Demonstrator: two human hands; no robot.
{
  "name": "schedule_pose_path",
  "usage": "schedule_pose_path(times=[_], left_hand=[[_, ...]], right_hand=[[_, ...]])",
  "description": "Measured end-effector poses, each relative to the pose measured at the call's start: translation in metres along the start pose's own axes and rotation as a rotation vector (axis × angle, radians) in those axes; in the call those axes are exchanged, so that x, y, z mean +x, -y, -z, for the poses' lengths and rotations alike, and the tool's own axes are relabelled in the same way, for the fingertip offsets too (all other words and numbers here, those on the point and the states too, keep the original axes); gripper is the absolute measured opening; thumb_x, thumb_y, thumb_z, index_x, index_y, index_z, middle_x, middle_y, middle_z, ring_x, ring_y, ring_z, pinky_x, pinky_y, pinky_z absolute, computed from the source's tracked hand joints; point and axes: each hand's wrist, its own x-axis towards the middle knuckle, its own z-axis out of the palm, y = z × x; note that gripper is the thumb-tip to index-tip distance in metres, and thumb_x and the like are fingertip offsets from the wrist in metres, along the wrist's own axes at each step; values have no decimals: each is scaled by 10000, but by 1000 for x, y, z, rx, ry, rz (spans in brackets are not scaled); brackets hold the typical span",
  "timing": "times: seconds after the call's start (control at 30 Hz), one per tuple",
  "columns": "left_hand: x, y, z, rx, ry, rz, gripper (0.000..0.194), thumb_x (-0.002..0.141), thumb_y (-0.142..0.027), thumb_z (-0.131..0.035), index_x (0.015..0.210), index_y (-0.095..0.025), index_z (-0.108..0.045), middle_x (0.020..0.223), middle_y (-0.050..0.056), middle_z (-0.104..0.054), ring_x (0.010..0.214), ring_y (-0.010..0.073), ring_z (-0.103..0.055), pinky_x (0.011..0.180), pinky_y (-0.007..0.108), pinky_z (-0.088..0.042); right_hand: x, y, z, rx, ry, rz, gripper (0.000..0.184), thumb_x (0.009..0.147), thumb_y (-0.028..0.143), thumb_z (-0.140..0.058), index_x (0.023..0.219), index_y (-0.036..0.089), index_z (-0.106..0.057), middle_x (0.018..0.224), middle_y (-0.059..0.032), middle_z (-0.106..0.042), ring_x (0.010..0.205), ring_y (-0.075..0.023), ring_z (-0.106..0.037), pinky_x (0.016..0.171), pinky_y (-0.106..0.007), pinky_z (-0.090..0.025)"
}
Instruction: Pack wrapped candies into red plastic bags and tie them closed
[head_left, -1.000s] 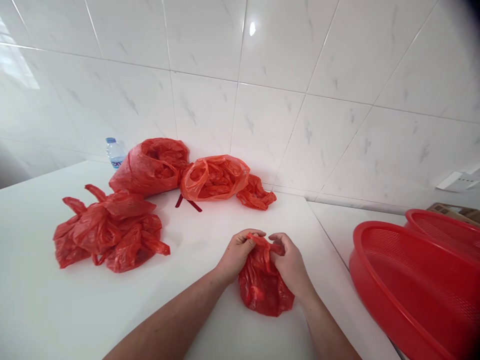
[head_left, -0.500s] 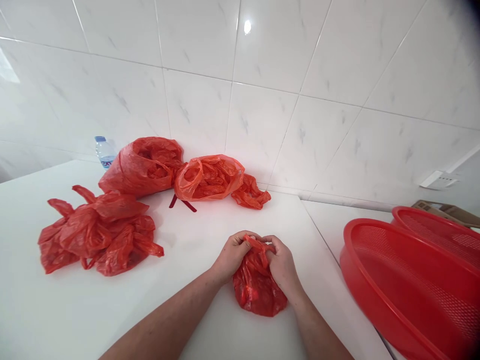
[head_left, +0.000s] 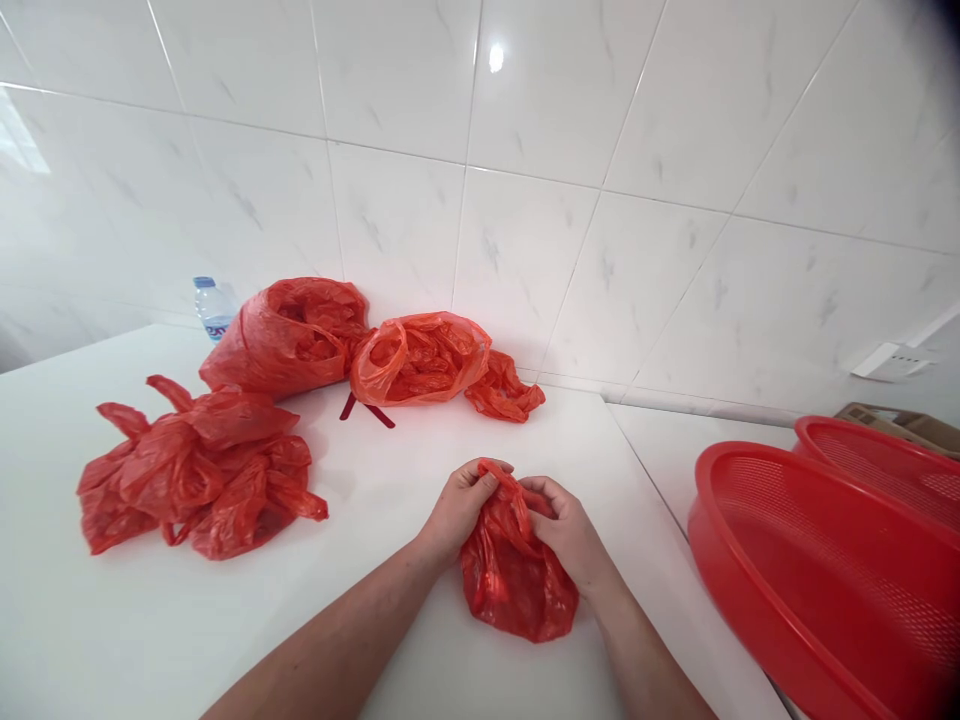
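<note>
A small red plastic bag lies on the white table in front of me, its upper part raised between my hands. My left hand pinches the gathered top edge between thumb and fingers. On the other side, my right hand grips the bag near its top, with some fingertips hidden behind the plastic. What the bag holds, if anything, I cannot make out. To the left rests a heap of red plastic bags, some with their handles sticking up.
Along the tiled wall sit a large red bag, an open bag stuffed with red plastic and a crumpled bag. Behind them stands a water bottle. Dark red strips lie in front. Red perforated baskets stand at right.
My hands have moved slightly apart at the bag's top. The left hand now holds the edge up and further left, and the bag's mouth looks wider.
</note>
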Motion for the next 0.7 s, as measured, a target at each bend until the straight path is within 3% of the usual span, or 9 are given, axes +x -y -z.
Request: schedule_pose_path(times=[0.1,0.23,0.43,0.57,0.7], left_hand=[[-3,-5,0,-48,32,-5,313,741,-379,-659,980,-184,-609,823,16,-627,692,132,-592,699,272,-462],[-4,-13,-2,-1,119,-8,565,654,-267,-748,1171,-240,-520,925,30,-652,775,163,-622,743,299,-463],[5,-29,3,62,-17,-52,264,647,-290,-743,826,-159,-599,688,-4,-623,581,108,-572,586,227,-438],[5,-36,1,61,-39,-70,251,697,-354,-706,803,-168,-575,640,-25,-591,527,90,-537,523,198,-402],[2,-33,-12,-33,-38,-69,248,718,-365,-688,819,-181,-555,682,-26,-604,578,103,-565,566,207,-429]], right_hand=[[1,-2,4,188,-42,-23,306,721,313,-688,994,228,-578,905,-25,-655,759,-166,-618,711,-309,-489],[3,-2,12,440,-90,6,416,681,297,-739,1052,256,-556,942,-20,-647,734,-154,-625,703,-308,-495],[5,1,37,534,-185,88,389,675,281,-747,1028,257,-585,777,19,-618,694,-126,-589,661,-254,-475],[8,-2,45,535,-142,115,334,705,272,-722,1013,253,-593,748,24,-599,658,-114,-565,615,-230,-450],[9,-9,34,534,-51,123,241,700,272,-721,909,240,-605,712,26,-613,645,-113,-571,657,-236,-443]])
